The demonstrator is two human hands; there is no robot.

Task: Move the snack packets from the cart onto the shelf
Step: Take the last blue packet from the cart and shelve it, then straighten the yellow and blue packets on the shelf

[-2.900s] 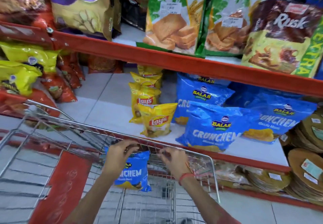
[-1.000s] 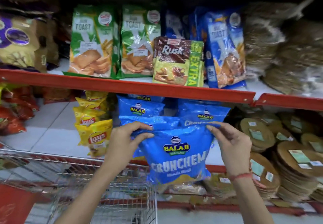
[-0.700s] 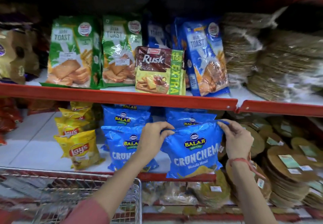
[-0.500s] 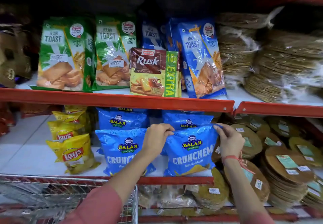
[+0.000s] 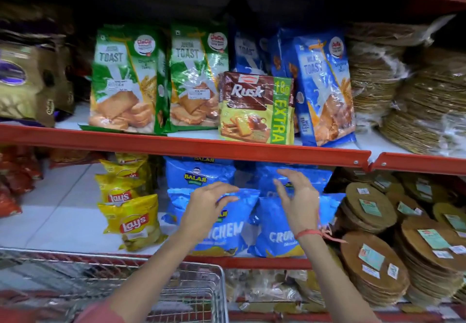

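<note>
Blue Crunchem packet (image 5: 277, 227), gripped at both top corners half a second ago, now stands released on the shelf (image 5: 75, 221), directly right of its twin packet (image 5: 227, 234); placement is complete. Left hand (image 5: 206, 204) and right hand (image 5: 297, 201) hover open, empty. Packet stands upright, label facing outward.

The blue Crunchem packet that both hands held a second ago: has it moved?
Yes. The blue Crunchem packet now stands on the middle shelf, at the front right of the blue row, and both the left hand and the right hand are open.
</note>
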